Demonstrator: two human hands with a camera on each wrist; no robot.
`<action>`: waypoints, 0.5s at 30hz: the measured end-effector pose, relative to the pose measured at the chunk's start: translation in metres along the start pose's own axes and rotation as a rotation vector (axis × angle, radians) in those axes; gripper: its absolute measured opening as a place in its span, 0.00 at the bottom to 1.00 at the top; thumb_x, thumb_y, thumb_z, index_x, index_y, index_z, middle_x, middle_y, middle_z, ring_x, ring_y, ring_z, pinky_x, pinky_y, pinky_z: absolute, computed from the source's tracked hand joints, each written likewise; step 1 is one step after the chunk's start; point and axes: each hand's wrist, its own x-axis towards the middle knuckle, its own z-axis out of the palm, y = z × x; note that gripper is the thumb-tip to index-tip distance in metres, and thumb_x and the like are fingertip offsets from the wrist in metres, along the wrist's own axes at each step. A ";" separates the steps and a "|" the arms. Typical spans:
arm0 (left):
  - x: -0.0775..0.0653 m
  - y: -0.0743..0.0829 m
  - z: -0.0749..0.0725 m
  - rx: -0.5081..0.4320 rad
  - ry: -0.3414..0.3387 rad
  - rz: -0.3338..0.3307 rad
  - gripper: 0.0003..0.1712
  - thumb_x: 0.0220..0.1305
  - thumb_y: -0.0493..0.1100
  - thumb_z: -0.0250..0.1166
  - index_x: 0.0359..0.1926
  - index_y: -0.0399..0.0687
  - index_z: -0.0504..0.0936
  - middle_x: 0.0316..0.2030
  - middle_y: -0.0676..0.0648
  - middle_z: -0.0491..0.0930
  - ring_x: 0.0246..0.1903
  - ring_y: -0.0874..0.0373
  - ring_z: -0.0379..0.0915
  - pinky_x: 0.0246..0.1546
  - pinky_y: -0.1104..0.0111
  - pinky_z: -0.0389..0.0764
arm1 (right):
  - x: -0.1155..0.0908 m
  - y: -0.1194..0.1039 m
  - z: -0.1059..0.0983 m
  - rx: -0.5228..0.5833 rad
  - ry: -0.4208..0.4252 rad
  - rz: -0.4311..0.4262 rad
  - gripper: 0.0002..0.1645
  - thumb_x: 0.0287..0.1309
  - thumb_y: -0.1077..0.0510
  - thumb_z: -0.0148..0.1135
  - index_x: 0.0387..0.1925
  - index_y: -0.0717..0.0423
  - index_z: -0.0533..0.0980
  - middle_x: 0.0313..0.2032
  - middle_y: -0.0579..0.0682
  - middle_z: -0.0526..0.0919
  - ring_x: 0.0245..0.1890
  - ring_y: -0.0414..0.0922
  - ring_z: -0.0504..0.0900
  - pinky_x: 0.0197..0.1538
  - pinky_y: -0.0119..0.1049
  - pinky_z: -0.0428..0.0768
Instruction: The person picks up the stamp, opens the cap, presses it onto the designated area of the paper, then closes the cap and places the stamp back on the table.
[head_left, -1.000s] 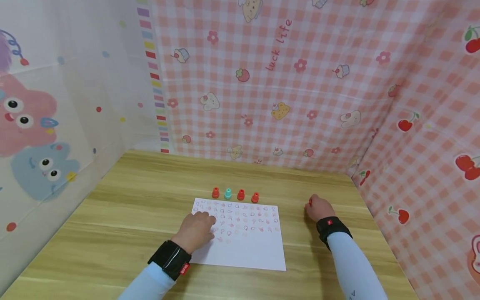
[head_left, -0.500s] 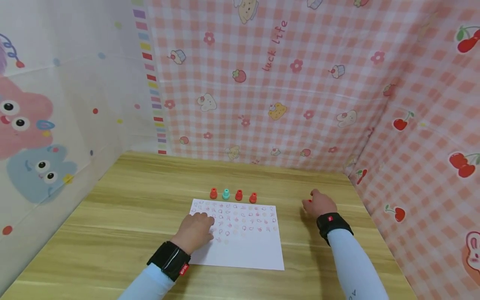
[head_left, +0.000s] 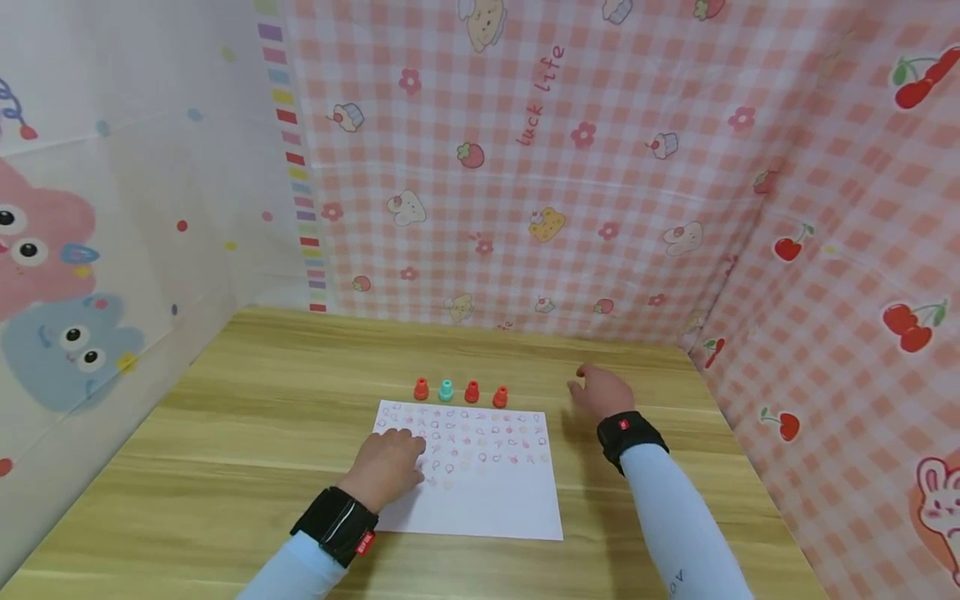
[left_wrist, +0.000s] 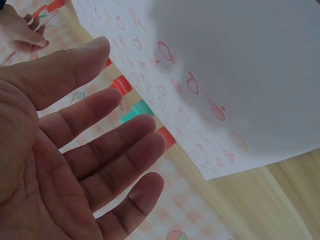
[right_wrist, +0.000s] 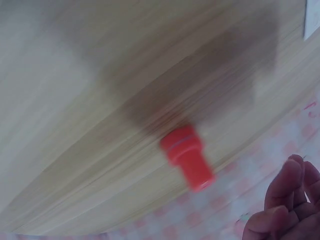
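Observation:
A white sheet of paper (head_left: 495, 508) lies on the table, its upper part covered in rows of small pink stamped pictures. Over the sheet's left side is my left hand (head_left: 386, 467), palm and relaxed fingers showing in the left wrist view with nothing in them. Beyond the far edge stand red toy stamps (head_left: 422, 389) and a teal stamp (head_left: 446, 390) in a row. My right hand (head_left: 603, 392) is off the sheet's right side, fingers loosely bent and holding nothing. In the right wrist view a red stamp (right_wrist: 185, 155) stands apart from these fingers; the head view hides it.
The wooden table (head_left: 285, 400) is bounded at the back by a pink checked cloth (head_left: 525, 183). A white cartoon-print cloth (head_left: 150, 208) hangs on the left, and more checked cloth (head_left: 840, 292) on the right.
My right hand has let go of the red stamp and moved left toward the row of stamps. The left hand stays over the paper. The head view has shifted slightly.

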 end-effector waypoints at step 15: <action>-0.001 0.001 0.001 -0.013 0.003 -0.001 0.17 0.52 0.46 0.78 0.41 0.44 0.85 0.27 0.48 0.76 0.28 0.53 0.70 0.35 0.58 0.75 | 0.002 -0.071 0.023 0.033 -0.110 -0.066 0.24 0.68 0.46 0.61 0.54 0.60 0.77 0.41 0.55 0.86 0.36 0.50 0.82 0.46 0.48 0.81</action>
